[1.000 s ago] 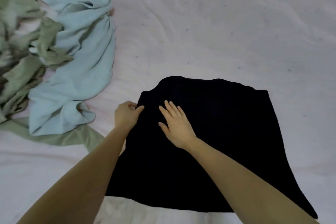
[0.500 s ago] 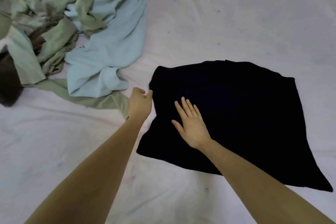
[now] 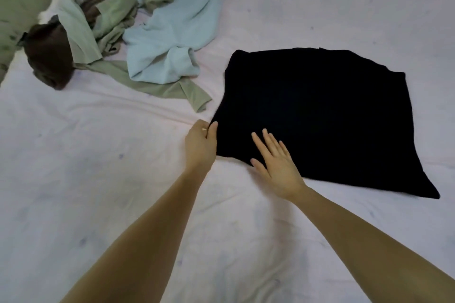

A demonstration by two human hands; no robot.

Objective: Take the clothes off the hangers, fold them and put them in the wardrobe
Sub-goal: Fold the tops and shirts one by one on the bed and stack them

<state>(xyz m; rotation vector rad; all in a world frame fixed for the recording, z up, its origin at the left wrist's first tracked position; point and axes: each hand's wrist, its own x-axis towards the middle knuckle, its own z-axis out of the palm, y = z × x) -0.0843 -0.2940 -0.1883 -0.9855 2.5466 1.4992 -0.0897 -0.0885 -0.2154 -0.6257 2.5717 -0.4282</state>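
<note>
A black garment (image 3: 320, 110) lies folded flat on the pale bed sheet (image 3: 98, 179), right of centre. My left hand (image 3: 200, 145) pinches its near left edge between thumb and curled fingers. My right hand (image 3: 275, 160) lies flat with straight, spread fingers on the garment's near left corner, palm down. To the upper left, a light blue garment (image 3: 170, 32) lies crumpled beside several sage green clothes (image 3: 110, 15) and a dark brown one (image 3: 49, 56). No hangers or wardrobe are in view.
The heap of unfolded clothes fills the upper left of the bed. A strip of green fabric (image 3: 172, 88) trails from it toward the black garment. The sheet is wrinkled in places.
Both hands have slid down the black garment's left side to its near corner. The view has shifted, so the garment and clothes heap now sit farther right and up.
</note>
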